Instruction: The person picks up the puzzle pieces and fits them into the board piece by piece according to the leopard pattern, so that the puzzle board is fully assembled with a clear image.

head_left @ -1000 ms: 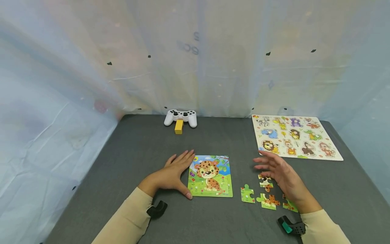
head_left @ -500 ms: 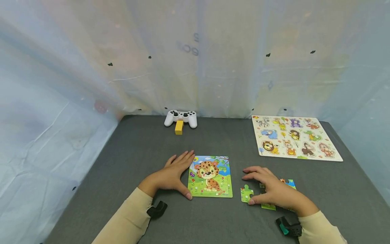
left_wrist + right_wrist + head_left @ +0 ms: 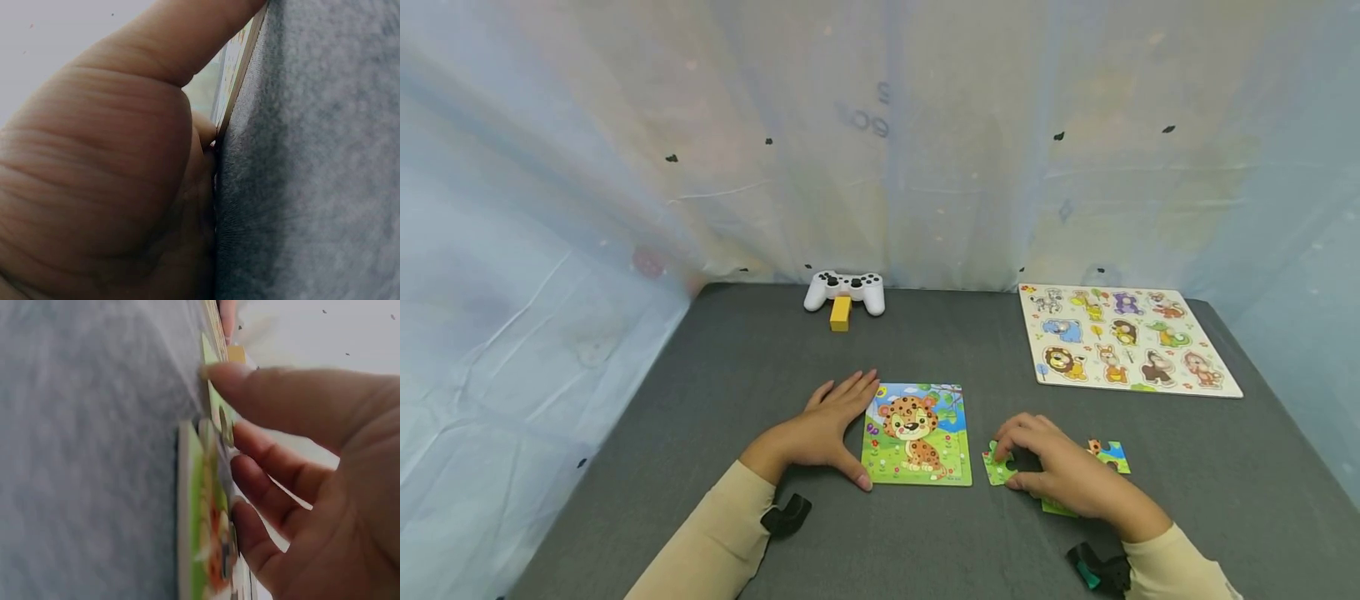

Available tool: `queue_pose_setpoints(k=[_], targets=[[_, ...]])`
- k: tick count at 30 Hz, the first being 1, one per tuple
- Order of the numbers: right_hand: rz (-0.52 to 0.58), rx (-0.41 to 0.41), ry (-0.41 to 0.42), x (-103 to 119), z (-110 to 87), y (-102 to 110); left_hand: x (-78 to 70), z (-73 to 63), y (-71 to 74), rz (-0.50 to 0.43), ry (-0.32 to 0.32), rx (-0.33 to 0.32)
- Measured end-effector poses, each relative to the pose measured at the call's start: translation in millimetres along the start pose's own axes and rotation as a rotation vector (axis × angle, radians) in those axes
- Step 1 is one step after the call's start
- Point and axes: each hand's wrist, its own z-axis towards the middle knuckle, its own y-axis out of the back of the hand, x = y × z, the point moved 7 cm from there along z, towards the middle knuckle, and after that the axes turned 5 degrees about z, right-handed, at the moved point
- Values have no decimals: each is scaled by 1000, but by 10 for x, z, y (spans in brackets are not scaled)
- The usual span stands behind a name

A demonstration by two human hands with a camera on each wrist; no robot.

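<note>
My left hand (image 3: 816,433) lies spread along the left side of a square leopard puzzle board (image 3: 953,454), its fingertips at the top corner and thumb at the bottom corner. To the right of that board, my right hand (image 3: 1063,471) pinches a green jigsaw piece (image 3: 995,471) between thumb and fingers, low over the table. Under and behind this hand are more jigsaw pieces: one blue and orange (image 3: 1114,456), another green (image 3: 1057,507) and mostly covered by the palm. In the right wrist view, the thumb presses the edge of the pinched piece, beside a spotted piece (image 3: 215,544).
A white board of animal pictures (image 3: 1131,337) lies at the back right of the dark table (image 3: 737,358). Toward the back left stand a white game controller (image 3: 846,287) and a yellow block (image 3: 841,314). A pale curtain (image 3: 955,167) hangs behind the table.
My right hand has come down and left from above the loose pieces, taken hold of the green jigsaw piece, and shifted it slightly toward the leopard board, turning it. The left hand has stayed put.
</note>
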Motion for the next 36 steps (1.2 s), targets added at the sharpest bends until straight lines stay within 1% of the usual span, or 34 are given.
queue_pose_setpoints(k=[4,6,11,13,17,21,29,33,36], targets=[[26,-14,-17,-19,15,-10,15,-4,-21,-9,-3,-1],[43,-30,-51,-33,26,-10,21,-3,-30,-9,-3,-1],[69,-124,-124,-34,61,17,14,-4,-28,-9,-6,-3],[84,-170,-125,-21,69,32,12,-4,-26,-9,-7,-5],[164,-227,-56,43,83,20,12,-4,-30,1,-7,-7],[228,-233,22,120,124,-57,5,-8,-31,1,-8,-6],[338,-253,77,234,295,-267,-1,-11,-4,0,-13,-9],[304,-237,99,306,394,-378,1,-8,0,2,-14,-9],[225,-239,128,371,476,-441,1,-4,-5,2,-13,-8]])
